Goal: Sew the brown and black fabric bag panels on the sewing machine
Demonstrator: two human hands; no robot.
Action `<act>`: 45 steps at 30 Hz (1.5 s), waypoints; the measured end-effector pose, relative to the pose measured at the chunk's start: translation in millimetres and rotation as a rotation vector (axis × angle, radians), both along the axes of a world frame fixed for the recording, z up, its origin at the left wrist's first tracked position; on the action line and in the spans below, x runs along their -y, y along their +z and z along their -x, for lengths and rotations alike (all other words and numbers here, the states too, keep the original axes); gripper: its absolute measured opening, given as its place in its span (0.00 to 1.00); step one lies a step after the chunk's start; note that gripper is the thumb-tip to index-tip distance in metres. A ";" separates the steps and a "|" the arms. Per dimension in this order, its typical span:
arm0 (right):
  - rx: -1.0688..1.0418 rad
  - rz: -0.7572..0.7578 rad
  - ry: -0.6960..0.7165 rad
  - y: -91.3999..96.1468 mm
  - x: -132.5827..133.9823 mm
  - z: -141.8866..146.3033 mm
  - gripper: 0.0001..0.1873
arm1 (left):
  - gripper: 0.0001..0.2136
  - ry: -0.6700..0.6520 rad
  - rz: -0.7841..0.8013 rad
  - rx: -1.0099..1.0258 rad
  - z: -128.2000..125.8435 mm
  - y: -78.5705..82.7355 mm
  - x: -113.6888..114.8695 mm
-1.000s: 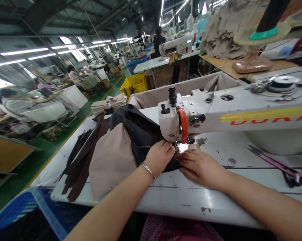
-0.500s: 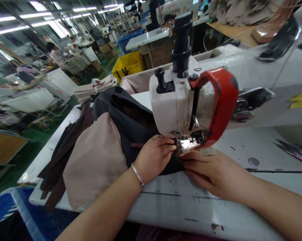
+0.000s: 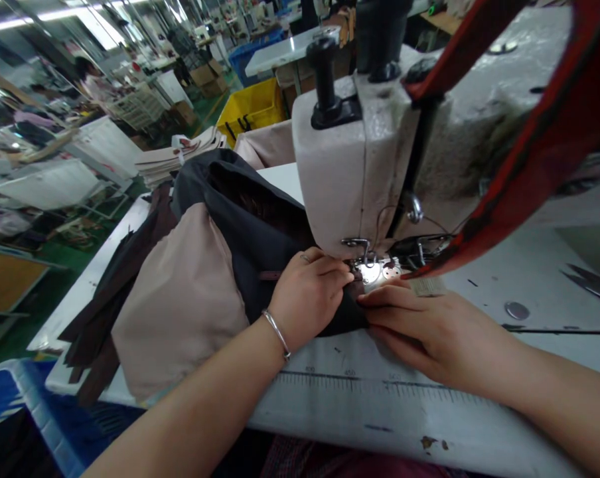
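Dark navy fabric [image 3: 245, 232], joined to a pale pink fabric piece [image 3: 180, 305], lies bunched left of the sewing machine's head [image 3: 330, 172]. Its near edge runs up to the lit needle area [image 3: 372, 273]. My left hand [image 3: 310, 292], with a bracelet at the wrist, is closed on the fabric, fingertips pressed together just left of the presser foot. On the near right side, my right hand [image 3: 424, 325] has its fingers together, with the tips gripping the fabric's edge. What lies under the fingertips is partly hidden.
A red curved bar [image 3: 519, 166] arches over the machine's right side. Scissors [image 3: 591, 285] and a metal disc [image 3: 516, 310] lie at right on the white table [image 3: 330, 418]. Dark strips [image 3: 115, 285] hang at left above a blue crate [image 3: 46, 418]. A yellow bin [image 3: 253, 109] stands behind.
My view has moved closer to the machine, so its head and the red bar look larger. Both hands stay at the needle area with little visible movement of the fabric.
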State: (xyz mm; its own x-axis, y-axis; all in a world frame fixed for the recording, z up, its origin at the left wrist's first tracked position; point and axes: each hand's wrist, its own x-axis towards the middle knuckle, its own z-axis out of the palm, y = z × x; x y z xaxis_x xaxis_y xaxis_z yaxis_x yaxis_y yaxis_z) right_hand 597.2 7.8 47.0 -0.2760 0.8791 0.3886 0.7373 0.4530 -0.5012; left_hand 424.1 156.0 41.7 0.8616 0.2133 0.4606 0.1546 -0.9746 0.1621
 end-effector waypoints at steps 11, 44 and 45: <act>0.028 -0.010 -0.013 0.0 0.0 0.0 0.11 | 0.09 -0.007 0.010 0.016 -2.3 -1.3 1.2; 0.293 -0.055 -0.185 -11.8 7.2 5.5 0.19 | 0.11 -0.196 -0.147 -0.210 2.9 -0.5 -16.7; 0.296 -0.054 -0.180 -11.9 6.7 5.9 0.19 | 0.11 -0.199 -0.141 -0.216 2.8 -0.1 -16.7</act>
State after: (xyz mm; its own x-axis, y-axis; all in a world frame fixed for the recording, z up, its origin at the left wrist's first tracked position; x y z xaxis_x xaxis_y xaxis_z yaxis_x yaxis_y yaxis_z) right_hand 591.4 1.1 35.1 -0.2259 0.9044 0.3619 0.9174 0.3225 -0.2332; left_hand 421.3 172.7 41.6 0.9610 -0.0221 0.2755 -0.0253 -0.9996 0.0080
